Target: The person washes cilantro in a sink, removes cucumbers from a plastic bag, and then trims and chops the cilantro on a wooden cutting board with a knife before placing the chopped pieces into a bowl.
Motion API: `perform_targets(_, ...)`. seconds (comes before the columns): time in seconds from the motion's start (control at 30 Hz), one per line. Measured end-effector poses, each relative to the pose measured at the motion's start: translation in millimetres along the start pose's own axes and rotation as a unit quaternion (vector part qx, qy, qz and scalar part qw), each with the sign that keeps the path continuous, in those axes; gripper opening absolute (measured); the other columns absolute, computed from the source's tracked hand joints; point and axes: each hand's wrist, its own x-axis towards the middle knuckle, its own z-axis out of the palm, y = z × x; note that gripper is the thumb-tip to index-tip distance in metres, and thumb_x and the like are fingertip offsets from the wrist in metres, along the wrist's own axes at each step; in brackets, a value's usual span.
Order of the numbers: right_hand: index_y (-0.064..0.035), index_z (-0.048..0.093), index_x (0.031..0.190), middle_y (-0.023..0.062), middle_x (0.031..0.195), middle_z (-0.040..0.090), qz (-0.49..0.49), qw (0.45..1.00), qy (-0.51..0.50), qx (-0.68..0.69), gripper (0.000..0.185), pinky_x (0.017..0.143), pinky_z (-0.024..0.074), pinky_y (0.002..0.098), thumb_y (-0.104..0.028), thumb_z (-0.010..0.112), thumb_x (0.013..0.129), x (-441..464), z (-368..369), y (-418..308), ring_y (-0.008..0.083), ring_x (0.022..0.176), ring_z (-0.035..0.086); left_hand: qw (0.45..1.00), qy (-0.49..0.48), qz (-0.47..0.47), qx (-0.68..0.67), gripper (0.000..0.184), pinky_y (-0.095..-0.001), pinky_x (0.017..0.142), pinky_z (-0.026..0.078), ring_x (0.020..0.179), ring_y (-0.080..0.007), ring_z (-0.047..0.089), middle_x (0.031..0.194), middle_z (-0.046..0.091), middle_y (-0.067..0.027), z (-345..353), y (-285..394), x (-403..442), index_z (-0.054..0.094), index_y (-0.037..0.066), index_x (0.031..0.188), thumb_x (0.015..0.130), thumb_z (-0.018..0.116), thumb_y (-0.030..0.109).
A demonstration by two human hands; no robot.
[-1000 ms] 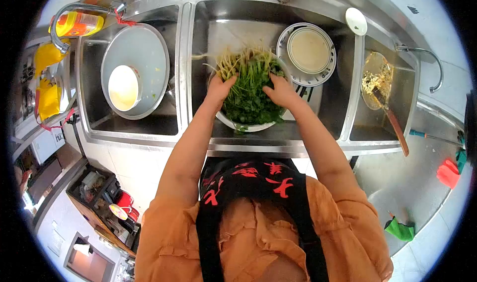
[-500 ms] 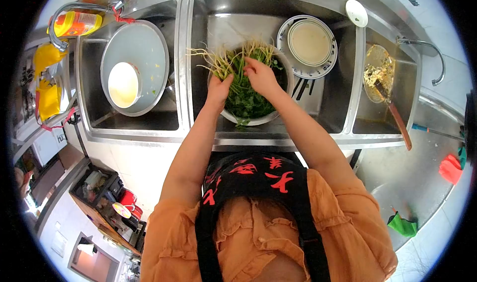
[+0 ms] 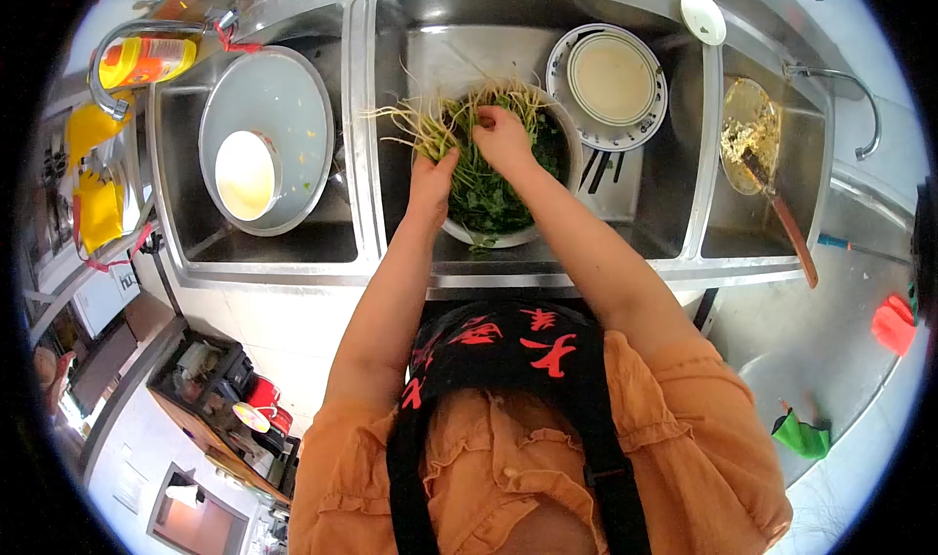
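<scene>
A: What do the two hands show?

B: Left hand (image 3: 431, 186): closed around a bunch of greens (image 3: 493, 198) at the stems. Right hand (image 3: 503, 137): fingers bent inward over the stems near the roots (image 3: 422, 123); whether they pinch any cannot be told.

A: Where do the greens lie?

B: In the white bowl (image 3: 574, 154), middle basin (image 3: 449, 47). Leaves face the person; pale roots point away, some projecting beyond the bowl on the left.

A: What stands beside the bowl?

B: To its right, stacked plates (image 3: 613, 81), with dark sticks (image 3: 600, 174) on the plates' near side.

A: And the outer basins?

B: Left: a grey tub (image 3: 295, 106) with a pale container (image 3: 244, 176) inside. Right: food scraps (image 3: 750, 137) and a brown handle (image 3: 792, 240), its end reaching past the near edge.
</scene>
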Motion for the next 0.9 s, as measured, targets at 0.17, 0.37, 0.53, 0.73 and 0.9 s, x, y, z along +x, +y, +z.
perform_targets(0.17,-0.0017,0.061,0.102,0.0179,0.097,0.063,-0.04,0.998,-0.008,-0.041,0.037,0.079,0.0489,0.0405,-0.026,0.068,0.075,5,-1,-18,0.0333,0.09,0.061,1.0,-0.005,-0.007,-0.027,0.05,-0.032,0.104,0.028,0.122,-0.0191,0.042,0.131,0.047,-0.0058,0,0,1,0.038,0.006,0.134,0.087,0.055,0.002)
perform_targets(0.37,-0.0082,0.062,0.102,0.0177,0.099,0.061,-0.066,0.989,-0.068,-0.11,0.033,0.08,0.0481,0.0419,-0.028,0.068,0.076,12,-1,-27,0.0354,0.092,0.059,1.0,-0.011,-0.006,-0.007,0.047,-0.0312,0.101,0.03,0.117,-0.0184,0.045,0.127,0.049,-0.0055,2,7,-5,0.041,0.006,0.131,0.087,0.056,0.003)
perform_targets(0.53,-0.0147,0.064,0.102,0.0157,0.1,0.059,-0.156,0.97,-0.175,0.066,0.03,0.084,0.0466,0.0394,-0.03,0.069,0.076,11,-7,-1,0.0344,0.095,0.057,0.998,-0.036,-0.028,0.04,0.036,-0.0291,0.093,0.037,0.106,-0.0168,0.051,0.117,0.056,-0.0049,-1,8,-19,0.05,0.004,0.122,0.087,0.057,0.005)
perform_targets(0.73,-0.0144,0.066,0.103,0.0119,0.093,0.06,-0.221,0.956,-0.189,-0.044,0.025,0.079,0.0464,0.0373,-0.026,0.065,0.081,-13,-56,-12,0.0309,0.09,0.058,0.987,-0.123,-0.009,0.108,0.037,-0.028,0.091,0.038,0.104,-0.0149,0.051,0.116,0.057,-0.0046,-10,14,-42,0.051,0.003,0.122,0.086,0.059,0.008)
perform_targets(0.9,-0.0104,0.067,0.099,0.0087,0.087,0.058,-0.162,0.977,-0.113,0.079,0.017,0.072,0.045,0.0314,-0.021,0.062,0.087,-51,-97,-9,0.0212,0.08,0.057,0.979,-0.187,0.081,0.02,0.038,-0.0333,0.106,0.029,0.127,-0.0205,0.039,0.138,0.044,-0.0124,-21,46,-72,0.052,0.004,0.12,0.082,0.054,-0.002)
